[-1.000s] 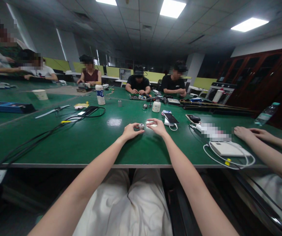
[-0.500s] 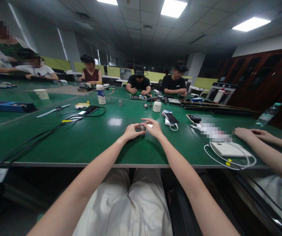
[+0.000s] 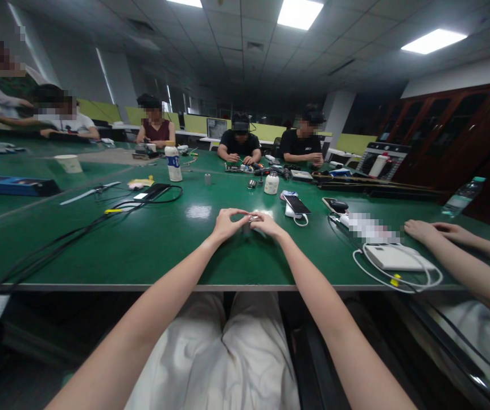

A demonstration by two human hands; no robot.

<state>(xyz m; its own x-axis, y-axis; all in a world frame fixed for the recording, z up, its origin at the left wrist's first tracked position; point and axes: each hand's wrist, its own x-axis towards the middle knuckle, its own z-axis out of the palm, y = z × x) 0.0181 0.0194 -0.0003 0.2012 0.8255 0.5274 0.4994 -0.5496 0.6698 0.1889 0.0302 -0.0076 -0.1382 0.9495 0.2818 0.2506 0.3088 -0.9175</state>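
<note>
Right at the centre, fingertips practically meeting: left hand (image 3: 226, 224) arched over, thumb and index nearly closed at the tips; right hand (image 3: 267, 224) curled in opposite, fingers bent, tips gathered at the same spot. And there, between the two sets of fingertips, a small metal piece (image 3: 252, 218), showing only as a bright glint. Impossible to tell the holding hand, or the firmness of the grip. Impossible to tell the pointing direction either, with long axis and outline both lost behind the fingers; silvery and shiny, at least, in that one visible sliver. Under both hands, a glossy green tabletop (image 3: 159, 245), hard and smooth, throwing back ceiling light just beyond the left hand. Farther out past the left hand, well apart, a dull grey cylinder (image 3: 208, 179), standing upright, long axis vertical. Out past the right hand, a rounded white jar (image 3: 271, 184), also upright, narrower at the neck, dotted with print. Nearer, to the right of the right hand, a dark, flat phone (image 3: 296, 205), face up, lying aslant, far end toward the left, over a smooth white block (image 3: 291, 214).
</note>
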